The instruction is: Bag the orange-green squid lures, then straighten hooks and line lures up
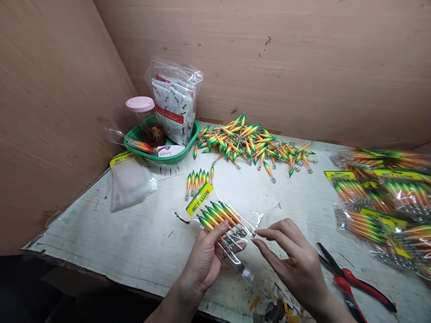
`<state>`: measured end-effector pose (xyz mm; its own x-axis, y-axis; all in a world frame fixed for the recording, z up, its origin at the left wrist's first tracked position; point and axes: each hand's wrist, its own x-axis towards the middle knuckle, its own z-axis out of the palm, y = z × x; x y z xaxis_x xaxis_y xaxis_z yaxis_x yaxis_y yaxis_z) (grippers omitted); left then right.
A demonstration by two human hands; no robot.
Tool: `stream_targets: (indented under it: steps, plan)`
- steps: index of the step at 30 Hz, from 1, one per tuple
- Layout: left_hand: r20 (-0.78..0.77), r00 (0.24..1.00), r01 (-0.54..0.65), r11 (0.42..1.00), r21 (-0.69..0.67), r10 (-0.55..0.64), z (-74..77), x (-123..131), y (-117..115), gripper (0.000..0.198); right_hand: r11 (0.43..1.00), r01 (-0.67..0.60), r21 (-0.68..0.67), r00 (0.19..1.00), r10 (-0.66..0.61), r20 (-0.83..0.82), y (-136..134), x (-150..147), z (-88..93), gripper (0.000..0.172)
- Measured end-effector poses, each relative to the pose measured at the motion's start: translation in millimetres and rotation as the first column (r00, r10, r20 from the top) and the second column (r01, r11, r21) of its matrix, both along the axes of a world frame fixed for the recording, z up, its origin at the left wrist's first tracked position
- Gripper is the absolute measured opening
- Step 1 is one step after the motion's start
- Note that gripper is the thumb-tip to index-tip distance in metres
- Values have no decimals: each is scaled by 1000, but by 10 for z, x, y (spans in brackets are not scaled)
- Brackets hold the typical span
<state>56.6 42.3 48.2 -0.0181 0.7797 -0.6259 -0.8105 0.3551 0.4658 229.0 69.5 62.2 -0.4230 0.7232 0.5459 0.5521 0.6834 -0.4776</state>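
Inside clear plastic (237,261), glossy lures (215,211) fade green to orange.

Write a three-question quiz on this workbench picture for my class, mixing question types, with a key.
1. Short answer: Which hand has its thumb across the lure packet?
2. True or false: The red-handled scissors lie inside the green basket.
3. Fill in the blank: The jar in the basket has a ____ lid.

Key:
1. The left hand.
2. False; they lie beside the right hand.
3. Pink.
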Motion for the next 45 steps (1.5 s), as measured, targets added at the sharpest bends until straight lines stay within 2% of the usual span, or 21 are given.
stream_targets:
  steps: [5, 14, 20, 27, 30, 35, 40, 45]
  plan:
    - [-14, 1000, -11, 1000, 6, 11, -29, 67, 11, 37, 996, 4, 90, 1000, -5, 1, -72, -55, -10, 18]
    - [-21, 999, -50, 997, -55, 49, 5, 101, 16, 32, 963, 32, 268, 993, -62, 103, -112, -48, -28, 23]
    - [-18, 999, -41, 999, -21, 40, -48, 148, 10, 34, 974, 8, 227, 988, -43, 149, -117, -17, -5, 20]
    - [-26, 999, -24, 1000, -4, 24, -72, 141, -7, 30, 951, -83, 298, 967, 4, 256, -155, 46, -68, 38]
    - [-30, 999, -37, 999, -16, 37, -56, 138, -16, 31, 966, -39, 257, 982, -10, 188, -166, 23, -66, 41]
    - [-21, 998, -61, 997, -43, 60, -61, 138, -23, 31, 998, 1, 61, 1000, -1, 4, -169, -2, -73, 37]
    - [-45, 999, -14, 1000, -18, 13, -86, 130, -27, 35, 998, 10, 58, 1000, -10, -13, -181, 24, -116, 43]
    - [-86, 996, -15, 1000, 21, 17, -38, 126, -25, 33, 997, 69, -21, 996, -70, -62, -197, 27, -109, 29]
